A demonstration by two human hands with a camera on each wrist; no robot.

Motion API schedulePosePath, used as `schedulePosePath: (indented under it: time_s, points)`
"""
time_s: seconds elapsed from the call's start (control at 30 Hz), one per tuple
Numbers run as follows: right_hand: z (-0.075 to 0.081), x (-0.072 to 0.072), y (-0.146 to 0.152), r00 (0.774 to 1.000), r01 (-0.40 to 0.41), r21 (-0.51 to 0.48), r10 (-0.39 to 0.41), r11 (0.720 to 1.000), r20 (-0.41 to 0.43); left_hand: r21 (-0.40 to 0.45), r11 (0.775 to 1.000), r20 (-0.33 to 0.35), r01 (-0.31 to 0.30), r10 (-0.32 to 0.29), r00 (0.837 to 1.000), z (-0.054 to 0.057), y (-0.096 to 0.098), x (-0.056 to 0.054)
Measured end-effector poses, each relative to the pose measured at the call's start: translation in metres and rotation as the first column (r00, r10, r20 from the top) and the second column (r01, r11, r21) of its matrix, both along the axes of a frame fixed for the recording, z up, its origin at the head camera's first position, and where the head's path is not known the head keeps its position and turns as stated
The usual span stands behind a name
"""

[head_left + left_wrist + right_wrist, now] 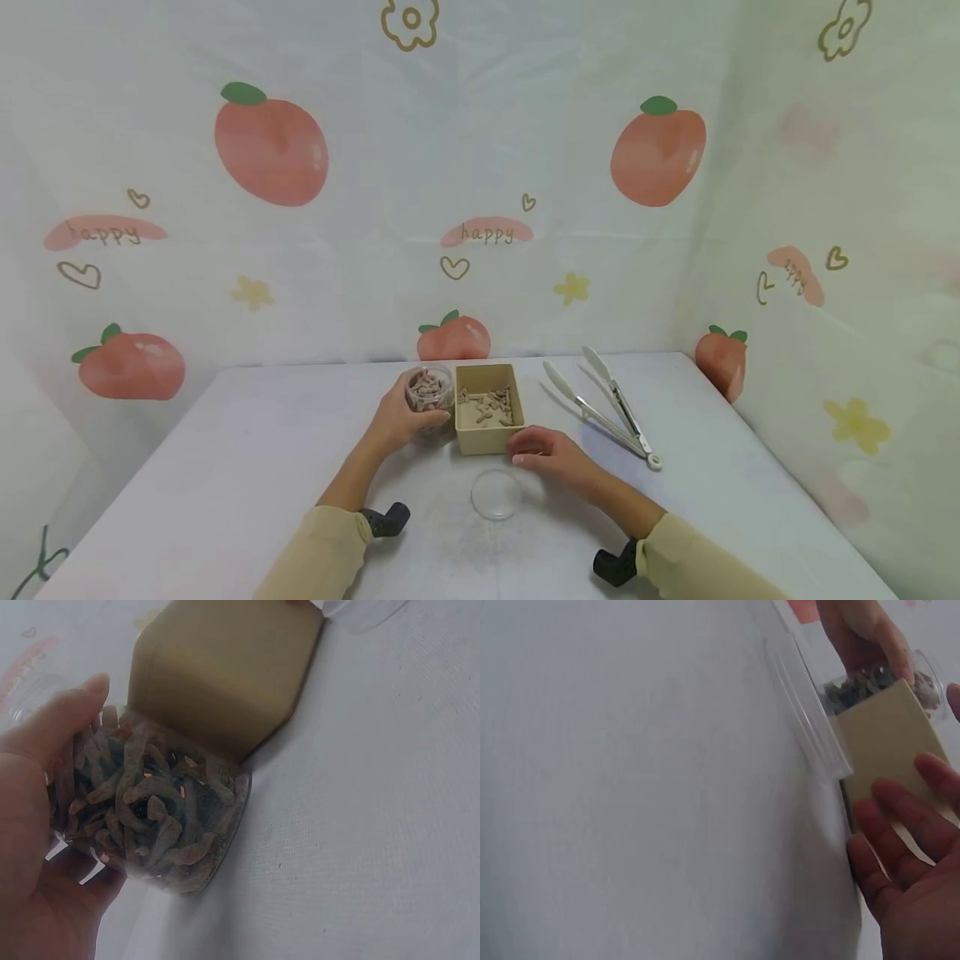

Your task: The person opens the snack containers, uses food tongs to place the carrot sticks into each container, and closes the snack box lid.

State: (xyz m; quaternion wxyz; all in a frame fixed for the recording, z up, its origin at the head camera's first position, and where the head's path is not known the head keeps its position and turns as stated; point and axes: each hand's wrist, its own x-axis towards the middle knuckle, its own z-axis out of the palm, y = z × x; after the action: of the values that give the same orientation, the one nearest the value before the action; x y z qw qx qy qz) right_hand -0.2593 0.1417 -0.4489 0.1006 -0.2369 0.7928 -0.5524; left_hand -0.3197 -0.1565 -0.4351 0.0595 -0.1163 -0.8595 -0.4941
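My left hand (397, 416) grips a clear jar (157, 802) around its side. Inside the jar are many short brown dried pieces (426, 385), and its top has no lid on. Close to the jar's right stands a beige rectangular box (486, 442) with several of the same pieces (491, 405) on its floor. My right hand (555, 454) is at the box's near right corner, its fingers (911, 814) spread and loosely bent beside the wall. Whether they touch the box I cannot tell. Nothing is held in that hand.
A clear round lid (496, 495) lies on the white table (300, 433) in front of the box. Metal tongs (611, 412) with pale tips rest spread apart at the right. A patterned wall covering (360, 208) rises behind and on the right side.
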Motion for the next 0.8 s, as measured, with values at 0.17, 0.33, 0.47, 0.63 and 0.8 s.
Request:
schedulePosePath:
  time_s: [0.17,0.33,0.47,0.63,0.8]
  points:
    - [0.0,0.003,-0.006,0.999,-0.049,0.077,0.051,0.996,-0.012,0.002,1.0,-0.01,0.01,-0.01,1.0,0.0,0.004,-0.002]
    - [0.0,0.007,-0.01,0.992,-0.097,0.224,0.113,0.97,-0.058,0.005,1.0,-0.005,0.003,-0.003,1.0,0.003,0.006,0.001]
    - [-0.001,0.01,-0.014,0.978,-0.094,0.377,0.155,0.922,-0.136,0.0,1.0,-0.001,-0.001,0.001,1.0,0.003,0.005,0.003]
    - [0.0,0.014,-0.018,0.959,-0.069,0.486,0.191,0.871,-0.208,-0.004,1.0,-0.006,-0.009,0.009,1.0,0.001,0.003,0.003]
    - [0.005,0.014,-0.022,0.943,-0.083,0.529,0.238,0.844,-0.231,-0.007,1.0,-0.013,-0.014,0.014,1.0,0.001,0.0,0.003]
